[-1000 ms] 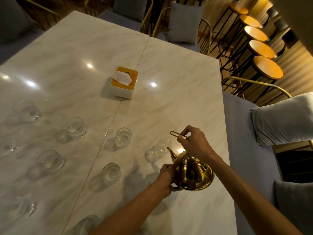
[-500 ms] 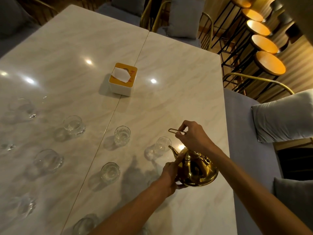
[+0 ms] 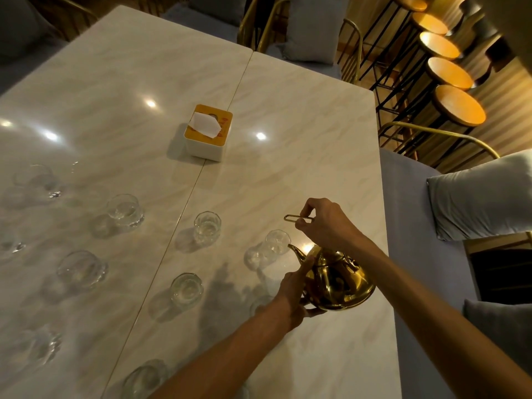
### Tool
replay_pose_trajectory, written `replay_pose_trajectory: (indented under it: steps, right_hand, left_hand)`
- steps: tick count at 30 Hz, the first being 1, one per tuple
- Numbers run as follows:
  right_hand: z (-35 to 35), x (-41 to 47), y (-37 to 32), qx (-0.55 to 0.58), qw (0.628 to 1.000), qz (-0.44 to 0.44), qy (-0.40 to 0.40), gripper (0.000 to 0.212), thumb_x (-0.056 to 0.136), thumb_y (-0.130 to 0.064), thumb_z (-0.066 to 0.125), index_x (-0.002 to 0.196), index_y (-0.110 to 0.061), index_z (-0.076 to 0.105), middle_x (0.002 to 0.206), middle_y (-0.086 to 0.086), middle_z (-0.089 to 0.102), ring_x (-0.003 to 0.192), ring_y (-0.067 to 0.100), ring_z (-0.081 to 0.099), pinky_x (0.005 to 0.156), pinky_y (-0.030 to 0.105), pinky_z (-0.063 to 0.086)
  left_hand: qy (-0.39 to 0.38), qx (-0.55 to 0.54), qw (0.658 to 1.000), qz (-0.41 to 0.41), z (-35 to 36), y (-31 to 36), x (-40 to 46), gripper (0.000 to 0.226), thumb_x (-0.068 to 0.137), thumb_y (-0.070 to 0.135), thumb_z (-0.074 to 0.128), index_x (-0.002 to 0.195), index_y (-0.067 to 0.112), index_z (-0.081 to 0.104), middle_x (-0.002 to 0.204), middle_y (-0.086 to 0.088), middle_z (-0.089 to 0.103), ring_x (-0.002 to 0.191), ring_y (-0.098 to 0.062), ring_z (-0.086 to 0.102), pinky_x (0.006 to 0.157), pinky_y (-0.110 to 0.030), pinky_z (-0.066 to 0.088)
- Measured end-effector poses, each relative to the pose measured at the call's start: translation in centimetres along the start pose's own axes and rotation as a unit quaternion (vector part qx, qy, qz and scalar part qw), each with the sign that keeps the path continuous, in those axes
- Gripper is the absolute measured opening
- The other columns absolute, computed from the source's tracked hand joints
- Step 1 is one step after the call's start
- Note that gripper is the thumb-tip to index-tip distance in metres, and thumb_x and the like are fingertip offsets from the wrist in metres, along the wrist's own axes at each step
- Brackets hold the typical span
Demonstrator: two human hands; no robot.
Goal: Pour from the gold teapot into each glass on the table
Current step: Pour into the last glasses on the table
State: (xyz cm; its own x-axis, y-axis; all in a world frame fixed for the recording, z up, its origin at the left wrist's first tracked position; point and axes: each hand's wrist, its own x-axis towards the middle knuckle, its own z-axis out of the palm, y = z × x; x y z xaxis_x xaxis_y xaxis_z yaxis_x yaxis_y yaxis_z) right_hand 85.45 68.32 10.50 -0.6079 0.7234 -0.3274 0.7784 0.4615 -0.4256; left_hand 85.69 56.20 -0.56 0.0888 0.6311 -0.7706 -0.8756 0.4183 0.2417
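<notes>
The gold teapot (image 3: 338,280) is near the table's right edge, its spout pointing left toward a small clear glass (image 3: 276,242). My right hand (image 3: 325,223) is closed on the teapot's thin wire handle, raised above the pot. My left hand (image 3: 293,289) presses against the pot's left side, one finger along the spout's base. Several more clear glasses stand in two rows to the left, such as the glass by the table seam (image 3: 207,226) and the one in front of it (image 3: 186,289). Whether liquid flows from the spout is too small to tell.
A white and yellow tissue box (image 3: 207,133) stands at the middle of the marble table (image 3: 302,110). A grey bench with cushions (image 3: 483,197) runs along the right edge. Wooden bar stools (image 3: 457,105) and gold-framed chairs are behind.
The teapot and both hands have shifted slightly right and up toward the nearest glass. My right hand has lifted the wire handle higher above the pot.
</notes>
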Motion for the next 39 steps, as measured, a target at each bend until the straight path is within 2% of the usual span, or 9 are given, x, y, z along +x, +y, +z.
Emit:
replay_pose_trajectory:
  steps: [2,5,10,14,16,23,32,39]
  right_hand:
    - [-0.1,0.0,0.0,-0.004,1.000,-0.003,-0.001,0.020,0.094,-0.027,0.069,0.106,-0.012,0.063,0.095,0.000,0.057,0.073,0.013,0.060,0.057,0.022,0.047]
    - [-0.2,-0.1,0.0,-0.011,1.000,-0.005,-0.001,0.020,0.093,-0.028,0.070,0.104,-0.013,0.063,0.096,0.000,0.058,0.076,0.016,0.061,0.063,0.025,0.049]
    - [-0.5,-0.1,0.1,-0.017,1.000,-0.011,-0.003,0.020,0.092,-0.029,0.069,0.102,-0.012,0.063,0.091,0.001,0.060,0.069,0.014,0.062,0.060,0.028,0.051]
    - [-0.7,-0.1,0.0,-0.020,1.000,-0.008,-0.009,0.021,0.091,-0.030,0.069,0.101,-0.012,0.064,0.091,0.005,0.066,0.070,0.024,0.068,0.068,0.042,0.059]
    - [-0.8,-0.1,-0.1,-0.020,1.000,-0.009,-0.009,0.021,0.091,-0.029,0.070,0.101,-0.012,0.064,0.089,0.004,0.066,0.069,0.024,0.069,0.070,0.044,0.061]
    - [-1.3,-0.1,-0.3,-0.016,1.000,-0.011,-0.007,0.021,0.091,-0.029,0.071,0.102,-0.013,0.064,0.085,0.003,0.066,0.066,0.022,0.068,0.069,0.042,0.061]
    - [-1.1,0.3,-0.4,-0.020,1.000,-0.021,-0.011,0.021,0.091,-0.029,0.070,0.102,-0.012,0.064,0.091,0.005,0.066,0.063,0.017,0.062,0.056,0.028,0.049]
    - [0.3,0.5,-0.2,-0.024,0.999,-0.022,-0.013,0.020,0.092,-0.028,0.069,0.103,-0.011,0.064,0.086,0.004,0.064,0.059,0.014,0.058,0.052,0.024,0.043]
  left_hand:
    - [-0.002,0.001,1.000,0.002,0.1,0.0,-0.1,0.045,0.080,0.058,0.069,0.109,0.024,0.059,0.112,-0.008,0.060,0.110,-0.035,0.057,0.094,-0.055,0.053]
    - [0.002,-0.009,1.000,0.004,0.4,0.0,-0.3,0.039,0.082,0.055,0.070,0.103,0.024,0.059,0.108,-0.008,0.060,0.110,-0.035,0.056,0.095,-0.055,0.052]
    - [-0.005,-0.014,1.000,0.009,0.7,-0.2,-0.7,0.037,0.084,0.054,0.068,0.103,0.023,0.059,0.108,-0.010,0.061,0.116,-0.037,0.056,0.095,-0.054,0.052]
    - [-0.012,-0.014,1.000,0.018,0.9,-0.2,-0.9,0.037,0.085,0.055,0.067,0.104,0.024,0.060,0.114,-0.011,0.060,0.119,-0.038,0.055,0.099,-0.056,0.050]
    - [-0.014,-0.012,1.000,0.024,0.9,-0.2,-1.0,0.035,0.086,0.055,0.066,0.103,0.024,0.060,0.112,-0.010,0.061,0.119,-0.037,0.054,0.099,-0.056,0.049]
    - [-0.025,-0.006,0.999,0.040,1.3,-0.1,-1.3,0.041,0.083,0.056,0.067,0.108,0.023,0.060,0.115,-0.011,0.062,0.119,-0.037,0.055,0.096,-0.056,0.051]
    - [-0.023,-0.022,0.999,0.035,1.0,-0.1,-1.2,0.038,0.085,0.054,0.066,0.106,0.023,0.061,0.113,-0.011,0.062,0.120,-0.038,0.054,0.099,-0.057,0.049]
    - [-0.006,-0.025,0.999,0.028,0.1,-0.1,-0.4,0.037,0.084,0.052,0.069,0.103,0.022,0.062,0.110,-0.011,0.062,0.106,-0.034,0.059,0.095,-0.055,0.051]
